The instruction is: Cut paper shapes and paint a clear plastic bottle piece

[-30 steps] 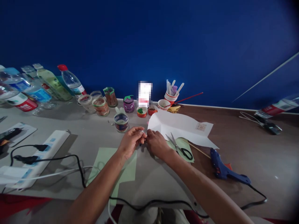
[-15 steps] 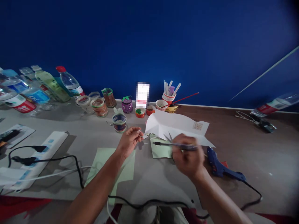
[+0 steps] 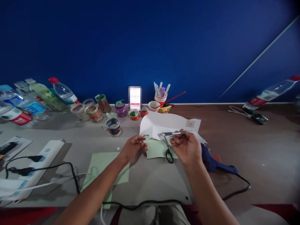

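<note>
My right hand (image 3: 187,147) is closed around a pen (image 3: 174,133), held level with its tip pointing left above the scissors (image 3: 167,148). My left hand (image 3: 132,147) pinches a small pale piece between its fingertips, too small to name. Between the hands lies a light green paper scrap (image 3: 156,149). A white folded sheet (image 3: 167,125) lies just behind them. A larger green sheet (image 3: 100,165) lies under my left forearm.
A blue glue gun (image 3: 214,162) with a black cord lies right of my right hand. Decorated cups and jars, a cup of sticks (image 3: 160,97) and several bottles (image 3: 56,92) line the blue wall. A white power strip (image 3: 32,168) with cables sits left.
My right hand left the left hand, picked up a pen and now holds it level over the scissors. The view shifted slightly; my left hand kept its pinch.
</note>
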The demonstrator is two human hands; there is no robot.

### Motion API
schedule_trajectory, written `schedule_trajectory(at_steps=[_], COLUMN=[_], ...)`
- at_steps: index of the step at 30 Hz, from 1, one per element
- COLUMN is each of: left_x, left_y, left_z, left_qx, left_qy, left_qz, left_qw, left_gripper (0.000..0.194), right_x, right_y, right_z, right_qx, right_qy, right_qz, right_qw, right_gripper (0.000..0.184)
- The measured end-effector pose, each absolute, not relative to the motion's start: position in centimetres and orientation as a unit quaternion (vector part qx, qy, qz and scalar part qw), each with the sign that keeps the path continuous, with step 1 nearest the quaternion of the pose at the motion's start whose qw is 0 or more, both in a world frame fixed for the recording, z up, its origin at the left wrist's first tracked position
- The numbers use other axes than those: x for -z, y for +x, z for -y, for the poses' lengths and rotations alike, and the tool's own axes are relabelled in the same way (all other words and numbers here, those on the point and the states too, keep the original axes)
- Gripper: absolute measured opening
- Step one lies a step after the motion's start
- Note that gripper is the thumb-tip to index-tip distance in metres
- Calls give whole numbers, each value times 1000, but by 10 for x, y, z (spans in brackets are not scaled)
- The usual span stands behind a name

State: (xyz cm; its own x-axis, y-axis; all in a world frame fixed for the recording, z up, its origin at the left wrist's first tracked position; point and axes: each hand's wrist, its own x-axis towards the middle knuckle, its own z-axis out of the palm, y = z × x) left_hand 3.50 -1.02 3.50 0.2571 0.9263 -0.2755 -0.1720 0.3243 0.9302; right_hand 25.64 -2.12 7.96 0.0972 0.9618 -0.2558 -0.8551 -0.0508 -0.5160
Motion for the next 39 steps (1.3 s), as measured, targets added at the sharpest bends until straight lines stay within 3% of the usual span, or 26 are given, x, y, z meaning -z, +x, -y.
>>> schedule_trajectory(at_steps=[3,6,17,27,39], left_x=[-31,-24,-21,-16,-36], left_y=[44,52,60,60,44], left_z=[17,24,23,25,28], left_qx=[-366,-343,-282,-161,-133], left_qy=[452,492,723,831,820], left_qz=[-449,-455,-526,-493,-507], left_qw=[678,659,348,202,232], left_gripper=[35,28,26,25,24], right_x=[-68,-60,-59,-55,-56], right_y=[258,261,254,240,241], right_z=[19,17,19,22,22], right_qx=[-679,-689,-729,-635,-635], right_qy=[-288,-302,-238,-306,-335], right_qz=[91,87,115,223,240], right_qw=[669,653,632,673,654], right_gripper=[11,19,18,19,17])
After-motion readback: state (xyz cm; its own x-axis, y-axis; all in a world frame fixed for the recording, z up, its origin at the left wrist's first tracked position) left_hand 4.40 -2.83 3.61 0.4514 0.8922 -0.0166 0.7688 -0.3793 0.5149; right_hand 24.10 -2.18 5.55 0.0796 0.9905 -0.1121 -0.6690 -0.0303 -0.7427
